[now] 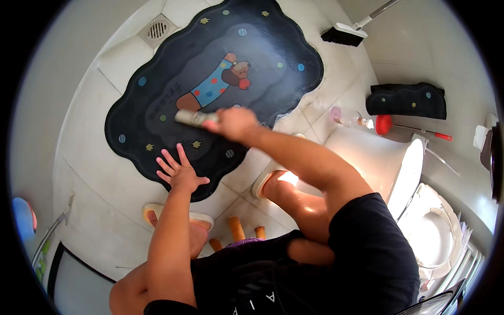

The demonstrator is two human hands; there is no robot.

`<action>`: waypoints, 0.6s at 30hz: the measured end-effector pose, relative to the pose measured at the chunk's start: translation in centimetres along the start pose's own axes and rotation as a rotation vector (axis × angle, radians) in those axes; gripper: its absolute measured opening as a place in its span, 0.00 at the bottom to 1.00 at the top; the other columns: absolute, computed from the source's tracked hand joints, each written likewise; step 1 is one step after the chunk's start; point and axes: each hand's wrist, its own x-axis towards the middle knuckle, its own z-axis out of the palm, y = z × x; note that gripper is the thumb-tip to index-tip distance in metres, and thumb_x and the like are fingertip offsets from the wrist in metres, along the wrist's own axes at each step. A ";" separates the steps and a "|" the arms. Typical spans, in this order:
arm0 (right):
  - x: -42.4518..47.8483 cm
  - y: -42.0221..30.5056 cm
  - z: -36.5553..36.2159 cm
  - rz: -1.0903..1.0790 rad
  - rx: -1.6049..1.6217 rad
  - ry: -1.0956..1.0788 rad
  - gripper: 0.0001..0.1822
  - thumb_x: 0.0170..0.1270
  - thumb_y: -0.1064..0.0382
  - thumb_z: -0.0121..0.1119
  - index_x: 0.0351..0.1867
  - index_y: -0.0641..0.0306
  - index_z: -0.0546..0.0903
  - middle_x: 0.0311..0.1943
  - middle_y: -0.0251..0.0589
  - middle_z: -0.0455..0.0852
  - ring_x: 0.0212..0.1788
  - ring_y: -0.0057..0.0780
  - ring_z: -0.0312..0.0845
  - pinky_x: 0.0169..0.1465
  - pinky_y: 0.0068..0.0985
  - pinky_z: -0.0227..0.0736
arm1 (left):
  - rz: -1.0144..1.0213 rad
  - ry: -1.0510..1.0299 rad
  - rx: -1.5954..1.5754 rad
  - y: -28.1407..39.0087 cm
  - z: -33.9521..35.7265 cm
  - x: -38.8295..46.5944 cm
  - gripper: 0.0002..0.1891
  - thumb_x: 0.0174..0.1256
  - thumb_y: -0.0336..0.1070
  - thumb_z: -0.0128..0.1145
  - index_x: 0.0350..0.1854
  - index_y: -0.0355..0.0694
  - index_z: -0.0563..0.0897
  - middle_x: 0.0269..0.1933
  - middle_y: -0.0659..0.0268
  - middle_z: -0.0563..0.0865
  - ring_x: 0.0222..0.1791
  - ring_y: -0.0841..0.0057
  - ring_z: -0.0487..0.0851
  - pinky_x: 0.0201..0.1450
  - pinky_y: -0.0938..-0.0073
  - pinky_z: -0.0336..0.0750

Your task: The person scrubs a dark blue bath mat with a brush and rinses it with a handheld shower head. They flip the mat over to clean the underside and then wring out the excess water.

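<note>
A dark, wavy-edged mat with a cartoon dog, dots and stars lies on the tiled floor, its surface partly shiny. My right hand grips a pale, blurred handheld scrub brush over the mat, below the dog's hind end. Whether bristles touch the mat is hidden. Fingers spread, my left hand rests on or just above the mat's near edge and holds nothing.
A floor drain sits at the upper left. At right are a broom, a folded dark mat, a clear bottle, a red plunger and a toilet. Stool legs show beneath me.
</note>
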 end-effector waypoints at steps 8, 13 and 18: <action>2.4 27.6 -13.9 0.678 0.079 0.762 0.49 0.77 0.20 0.41 0.55 0.70 0.89 0.56 0.63 0.91 0.63 0.59 0.86 0.66 0.51 0.78 | 0.009 -0.018 -0.005 0.7 -0.9 -0.7 0.87 0.46 0.58 0.89 0.88 0.59 0.20 0.87 0.40 0.19 0.88 0.37 0.19 0.85 0.28 0.32; 3.7 20.3 -11.2 0.533 0.153 0.703 0.45 0.80 0.23 0.43 0.51 0.71 0.87 0.50 0.69 0.91 0.57 0.60 0.89 0.62 0.51 0.81 | 0.008 -0.024 -0.022 0.6 -1.1 -0.8 0.86 0.46 0.58 0.89 0.89 0.59 0.21 0.88 0.40 0.20 0.88 0.37 0.20 0.85 0.28 0.32; 2.5 -0.1 -2.3 -0.006 0.166 0.175 0.37 0.77 0.27 0.52 0.51 0.64 0.88 0.44 0.59 0.93 0.49 0.59 0.91 0.55 0.50 0.84 | 0.010 -0.030 0.000 0.5 -0.6 -0.2 0.86 0.46 0.63 0.87 0.88 0.62 0.21 0.87 0.41 0.19 0.88 0.36 0.19 0.84 0.27 0.31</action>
